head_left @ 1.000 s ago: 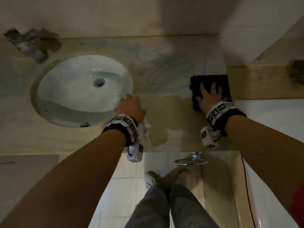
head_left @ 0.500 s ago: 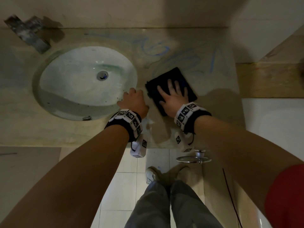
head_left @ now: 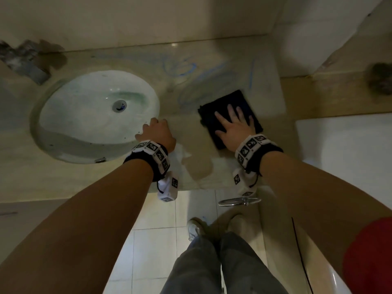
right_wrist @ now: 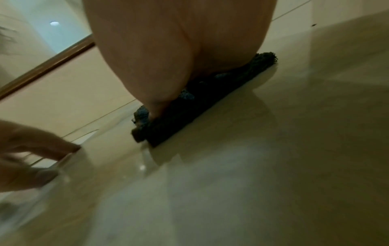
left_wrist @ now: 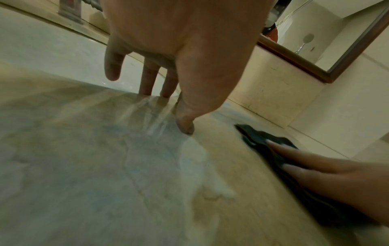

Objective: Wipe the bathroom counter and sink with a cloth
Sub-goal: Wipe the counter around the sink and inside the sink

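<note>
A dark folded cloth (head_left: 238,99) lies on the beige stone counter (head_left: 222,68), to the right of the white oval sink (head_left: 84,119). My right hand (head_left: 233,126) presses flat on the cloth with fingers spread. In the right wrist view the palm (right_wrist: 179,50) covers most of the cloth (right_wrist: 200,114). My left hand (head_left: 158,132) rests on the counter at the sink's right rim. Its fingers (left_wrist: 147,79) point straight down with the tips on the stone, holding nothing. The cloth (left_wrist: 261,139) lies to its right.
Blue scribble marks (head_left: 182,67) run across the counter behind the cloth. A wet patch (head_left: 199,166) shines near the front edge. A rough broken fitting (head_left: 23,60) sits at the back left. A white fixture (head_left: 343,158) stands to the right, and a metal ring (head_left: 239,201) hangs below the counter.
My right hand slid the cloth from the counter's right end to beside my left hand, and has now moved it back to the right. My left hand stayed at the sink rim.
</note>
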Action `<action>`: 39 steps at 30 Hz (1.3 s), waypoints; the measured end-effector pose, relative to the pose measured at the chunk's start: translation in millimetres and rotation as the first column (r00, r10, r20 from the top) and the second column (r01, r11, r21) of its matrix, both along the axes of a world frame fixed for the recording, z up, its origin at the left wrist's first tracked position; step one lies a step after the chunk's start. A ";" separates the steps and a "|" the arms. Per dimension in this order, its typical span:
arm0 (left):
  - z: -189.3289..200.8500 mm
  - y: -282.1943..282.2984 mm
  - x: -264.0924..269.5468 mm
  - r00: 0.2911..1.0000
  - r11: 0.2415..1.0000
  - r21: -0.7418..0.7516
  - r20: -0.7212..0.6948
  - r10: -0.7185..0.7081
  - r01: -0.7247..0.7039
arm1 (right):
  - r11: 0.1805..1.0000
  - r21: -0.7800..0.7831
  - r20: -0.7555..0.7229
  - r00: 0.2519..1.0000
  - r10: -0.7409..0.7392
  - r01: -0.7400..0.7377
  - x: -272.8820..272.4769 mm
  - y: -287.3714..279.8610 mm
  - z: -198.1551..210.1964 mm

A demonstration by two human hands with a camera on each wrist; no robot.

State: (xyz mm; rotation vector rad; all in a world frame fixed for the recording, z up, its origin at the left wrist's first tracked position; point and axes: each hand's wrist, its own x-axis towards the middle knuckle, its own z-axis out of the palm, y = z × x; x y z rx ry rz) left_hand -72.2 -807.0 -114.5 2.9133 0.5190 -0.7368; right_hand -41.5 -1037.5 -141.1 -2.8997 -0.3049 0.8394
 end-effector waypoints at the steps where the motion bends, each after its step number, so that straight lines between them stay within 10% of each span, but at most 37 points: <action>1: -0.8 3.9 -0.4 1.000 1.000 0.012 -0.011 0.006 -0.006 | 1.000 0.004 -0.016 1.000 -0.024 0.024 0.1 -9.0 -0.9; 22: 4.5 1.6 0.0 0.997 0.997 0.011 -0.023 -0.080 0.080 | 0.965 -0.130 0.037 0.973 -0.226 0.229 -82.8 -78.7 0.4; 39: -6.1 11.6 -3.7 0.995 0.997 0.005 0.060 -0.081 0.081 | 0.967 -0.085 0.016 0.971 -0.239 0.239 -0.2 -38.8 0.9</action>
